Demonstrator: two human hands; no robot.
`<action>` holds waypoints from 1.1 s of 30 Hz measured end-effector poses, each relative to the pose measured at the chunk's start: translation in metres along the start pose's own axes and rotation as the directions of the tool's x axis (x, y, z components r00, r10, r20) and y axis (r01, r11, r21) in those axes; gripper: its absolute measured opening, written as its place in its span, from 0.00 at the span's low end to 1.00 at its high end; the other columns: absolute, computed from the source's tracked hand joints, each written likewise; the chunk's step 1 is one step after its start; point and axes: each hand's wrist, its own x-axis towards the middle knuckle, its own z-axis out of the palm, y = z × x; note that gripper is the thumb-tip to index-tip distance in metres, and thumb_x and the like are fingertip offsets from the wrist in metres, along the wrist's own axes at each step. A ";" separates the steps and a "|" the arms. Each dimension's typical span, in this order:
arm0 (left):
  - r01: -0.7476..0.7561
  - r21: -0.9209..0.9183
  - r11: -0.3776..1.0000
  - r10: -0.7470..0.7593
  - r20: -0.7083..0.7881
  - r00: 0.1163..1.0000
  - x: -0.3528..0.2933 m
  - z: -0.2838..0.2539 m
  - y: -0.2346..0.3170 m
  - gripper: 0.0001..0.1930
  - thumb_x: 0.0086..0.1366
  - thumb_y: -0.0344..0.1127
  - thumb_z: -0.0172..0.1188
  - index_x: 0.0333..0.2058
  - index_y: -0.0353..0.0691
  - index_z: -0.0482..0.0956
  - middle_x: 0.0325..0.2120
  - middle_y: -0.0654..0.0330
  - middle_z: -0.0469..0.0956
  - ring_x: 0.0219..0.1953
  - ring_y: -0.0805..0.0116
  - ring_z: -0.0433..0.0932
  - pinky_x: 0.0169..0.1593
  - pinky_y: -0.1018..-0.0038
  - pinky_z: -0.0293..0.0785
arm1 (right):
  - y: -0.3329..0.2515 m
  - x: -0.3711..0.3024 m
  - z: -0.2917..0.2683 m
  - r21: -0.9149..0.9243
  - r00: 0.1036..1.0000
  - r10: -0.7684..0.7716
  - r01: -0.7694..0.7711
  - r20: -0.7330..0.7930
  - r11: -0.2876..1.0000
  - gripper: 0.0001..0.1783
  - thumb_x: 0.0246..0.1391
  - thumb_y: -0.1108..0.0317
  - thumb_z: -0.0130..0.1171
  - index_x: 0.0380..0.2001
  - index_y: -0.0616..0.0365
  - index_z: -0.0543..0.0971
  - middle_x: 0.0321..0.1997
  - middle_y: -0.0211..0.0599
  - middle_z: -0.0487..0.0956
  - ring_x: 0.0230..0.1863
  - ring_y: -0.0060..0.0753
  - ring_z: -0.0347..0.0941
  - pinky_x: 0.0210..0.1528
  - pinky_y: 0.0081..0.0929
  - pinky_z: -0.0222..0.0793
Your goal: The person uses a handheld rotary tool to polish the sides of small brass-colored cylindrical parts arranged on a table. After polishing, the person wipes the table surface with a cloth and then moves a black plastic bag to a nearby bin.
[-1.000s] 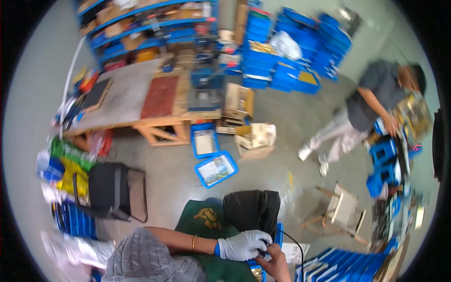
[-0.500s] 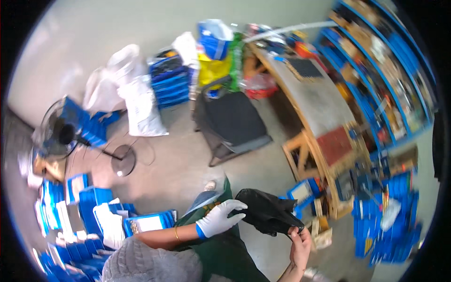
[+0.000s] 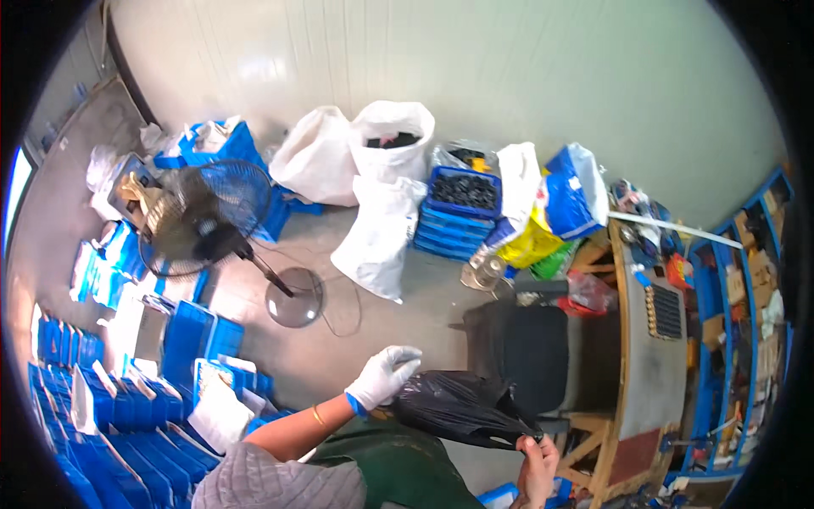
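Observation:
My right hand (image 3: 536,468) is bare and pinches one end of a black plastic bag (image 3: 458,407) between thumb and fingers. The bag stretches leftward from it across the front of my dark green apron (image 3: 386,462). At the bag's left end is my left hand (image 3: 381,379), in a white glove with a blue cuff. Its fingers reach out, bent and a little apart, with nothing visible in them. Whether its lower side touches the bag I cannot tell. What the bag contains, if anything, is hidden.
A black chair (image 3: 517,352) stands just beyond the bag, beside a wooden workbench (image 3: 653,390). Ahead left is a standing fan (image 3: 212,225), its cord on the floor. White sacks (image 3: 377,237) and blue crates (image 3: 454,229) line the wall. Blue bins (image 3: 127,441) crowd the left.
My view has swung left, bringing the fan, sacks and bins further in. The right hand keeps its pinch on the bag. The left hand's fingers have drawn closer together.

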 end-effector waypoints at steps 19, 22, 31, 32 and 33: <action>0.475 0.457 0.752 0.042 -0.752 0.657 0.483 -0.404 -0.089 0.40 0.48 0.46 0.65 0.55 0.30 0.60 0.51 0.39 0.66 0.54 0.48 0.66 0.57 0.66 0.63 | -0.052 0.318 0.230 -0.308 0.911 0.324 -0.241 0.254 0.920 0.05 0.56 0.69 0.54 0.29 0.58 0.74 0.24 0.16 0.68 0.26 0.11 0.58 0.27 0.15 0.54; 0.604 0.474 0.640 -0.076 -0.744 0.664 0.527 -0.455 -0.110 0.44 0.46 0.52 0.64 0.57 0.32 0.57 0.51 0.41 0.66 0.54 0.45 0.65 0.58 0.64 0.62 | -0.049 0.347 0.261 -0.363 0.913 0.352 -0.264 0.205 0.894 0.05 0.56 0.68 0.54 0.28 0.57 0.73 0.24 0.17 0.67 0.25 0.12 0.57 0.27 0.17 0.53; 0.739 0.517 0.432 -0.258 -0.714 0.651 0.689 -0.535 -0.198 0.55 0.44 0.66 0.62 0.62 0.35 0.49 0.58 0.43 0.58 0.61 0.48 0.56 0.61 0.62 0.57 | -0.021 0.419 0.363 -0.566 0.816 0.564 -0.526 -0.125 0.635 0.14 0.56 0.64 0.53 0.38 0.65 0.76 0.34 0.31 0.77 0.37 0.24 0.69 0.43 0.23 0.63; 0.781 0.475 0.406 -0.314 -0.730 0.607 0.699 -0.537 -0.210 0.55 0.44 0.66 0.62 0.62 0.36 0.49 0.58 0.44 0.60 0.60 0.48 0.58 0.60 0.63 0.58 | -0.016 0.423 0.375 -0.535 0.813 0.567 -0.542 -0.136 0.648 0.14 0.56 0.64 0.53 0.38 0.65 0.76 0.34 0.31 0.77 0.37 0.24 0.69 0.43 0.23 0.63; 0.730 0.380 0.569 -0.429 -0.620 0.657 0.698 -0.556 -0.265 0.50 0.48 0.64 0.60 0.61 0.37 0.52 0.55 0.47 0.64 0.56 0.51 0.64 0.58 0.66 0.61 | -0.009 0.431 0.385 -0.517 0.809 0.577 -0.543 -0.111 0.662 0.14 0.56 0.64 0.53 0.39 0.66 0.76 0.35 0.31 0.76 0.38 0.24 0.68 0.44 0.23 0.63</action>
